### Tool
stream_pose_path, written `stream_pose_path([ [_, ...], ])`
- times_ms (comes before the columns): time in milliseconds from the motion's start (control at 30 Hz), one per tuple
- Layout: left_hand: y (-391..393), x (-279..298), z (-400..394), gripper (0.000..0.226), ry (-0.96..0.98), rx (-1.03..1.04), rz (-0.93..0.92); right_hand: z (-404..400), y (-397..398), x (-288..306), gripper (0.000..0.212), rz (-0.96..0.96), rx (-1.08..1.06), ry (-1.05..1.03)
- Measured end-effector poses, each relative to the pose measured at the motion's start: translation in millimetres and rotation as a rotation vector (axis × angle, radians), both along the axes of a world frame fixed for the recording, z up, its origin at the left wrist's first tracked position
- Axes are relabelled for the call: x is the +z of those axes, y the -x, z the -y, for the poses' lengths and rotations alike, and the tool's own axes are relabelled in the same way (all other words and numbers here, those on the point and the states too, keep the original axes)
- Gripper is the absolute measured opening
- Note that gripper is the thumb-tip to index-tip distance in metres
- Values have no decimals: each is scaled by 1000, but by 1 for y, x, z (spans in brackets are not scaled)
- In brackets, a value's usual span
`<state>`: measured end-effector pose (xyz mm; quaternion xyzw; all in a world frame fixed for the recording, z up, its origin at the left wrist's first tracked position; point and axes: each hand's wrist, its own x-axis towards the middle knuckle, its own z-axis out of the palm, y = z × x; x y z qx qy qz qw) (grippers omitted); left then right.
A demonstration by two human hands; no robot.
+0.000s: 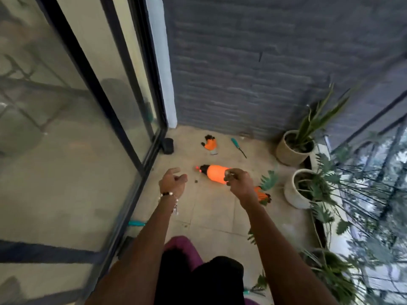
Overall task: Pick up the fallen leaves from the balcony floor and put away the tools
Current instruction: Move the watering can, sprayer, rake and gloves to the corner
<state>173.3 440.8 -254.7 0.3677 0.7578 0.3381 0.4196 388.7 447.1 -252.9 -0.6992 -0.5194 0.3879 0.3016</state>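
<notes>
Head view: small leaf debris (195,182) is seen just right of the loosely curled, empty left hand (172,181), while something small, perhaps leaf bits, is pinched by the right hand (236,180).

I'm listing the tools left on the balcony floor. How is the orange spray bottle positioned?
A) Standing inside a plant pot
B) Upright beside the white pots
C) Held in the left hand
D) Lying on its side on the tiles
D: the orange spray bottle lies on its side on the floor tiles, its black nozzle end pointing toward the glass door, in neither hand.
</notes>
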Motion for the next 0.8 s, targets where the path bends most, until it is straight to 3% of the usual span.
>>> stream_pose_path([
  [167,9,-58,-104,48,99,2,30,-98,4,-33,14,-27,-30,74],
  [233,9,-66,-143,44,151,-18,56,-135,6,-51,12,-28,-45,116],
  [367,20,-74,-218,36,253,-51,64,-203,16,-78,33,10,-60,263],
  [533,43,-143,-315,53,361,-125,59,-289,23,-104,25,53,-23,394],
  [700,34,-188,-375,31,504,-175,76,-357,17,-166,15,114,66,463],
  [800,27,-260,-400,37,612,-131,140,-395,6,-236,13,159,133,488],
])
